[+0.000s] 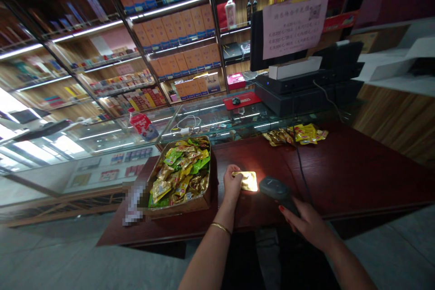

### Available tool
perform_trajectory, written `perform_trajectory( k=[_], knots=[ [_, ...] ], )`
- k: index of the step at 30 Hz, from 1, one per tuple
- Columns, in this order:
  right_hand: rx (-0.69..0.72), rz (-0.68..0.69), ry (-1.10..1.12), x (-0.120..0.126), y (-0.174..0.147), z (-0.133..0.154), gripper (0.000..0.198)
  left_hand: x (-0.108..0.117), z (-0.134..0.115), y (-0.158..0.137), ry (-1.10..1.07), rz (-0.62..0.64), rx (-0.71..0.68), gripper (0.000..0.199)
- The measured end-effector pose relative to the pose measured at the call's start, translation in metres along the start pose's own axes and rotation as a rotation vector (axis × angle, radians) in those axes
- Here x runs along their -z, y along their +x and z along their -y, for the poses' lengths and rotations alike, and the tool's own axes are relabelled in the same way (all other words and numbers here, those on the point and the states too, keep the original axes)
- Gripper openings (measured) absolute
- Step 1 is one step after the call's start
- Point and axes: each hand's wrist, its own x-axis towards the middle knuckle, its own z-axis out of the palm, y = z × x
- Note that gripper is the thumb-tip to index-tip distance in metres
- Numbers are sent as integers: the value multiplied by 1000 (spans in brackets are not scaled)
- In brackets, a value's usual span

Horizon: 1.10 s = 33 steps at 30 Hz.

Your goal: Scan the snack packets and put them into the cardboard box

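My left hand (233, 182) is closed on a small gold packet (250, 181), thumb on top, just above the dark red wooden table. Bright light falls on the packet. My right hand (306, 221) grips the handle of a black barcode scanner (277, 190), its head pointing left at the packet from a short distance. Left of my left hand stands an open cardboard box (207, 204) full of gold, green and yellow snack packets (185, 167). The print on the held packet is washed out by the glare.
More packets (302, 134) lie at the table's (356, 176) back edge, crossed by the scanner cable (302, 167). Behind are a glass counter (210, 113), a monitor with a paper notice (294, 25), a mouse (236, 100) and a red-labelled bottle (142, 124). Stocked shelves line the wall.
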Motion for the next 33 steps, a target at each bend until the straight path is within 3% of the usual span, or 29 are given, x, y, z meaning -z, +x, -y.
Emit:
perform_trajectory(
  k=[4, 9, 22, 33],
  knots=[
    [60, -9, -86, 15, -10, 20, 27, -1, 1, -1, -3, 96, 36, 18],
    [58, 62, -195, 34, -18, 37, 36, -2, -2, -6, 3, 235, 94, 20],
    [-8, 179, -319, 60, -47, 71, 33, -2, -4, -9, 45, 310, 96, 21],
    [18, 120, -356, 64, -45, 56, 36, -2, -6, -8, 81, 365, 119, 21]
  ],
)
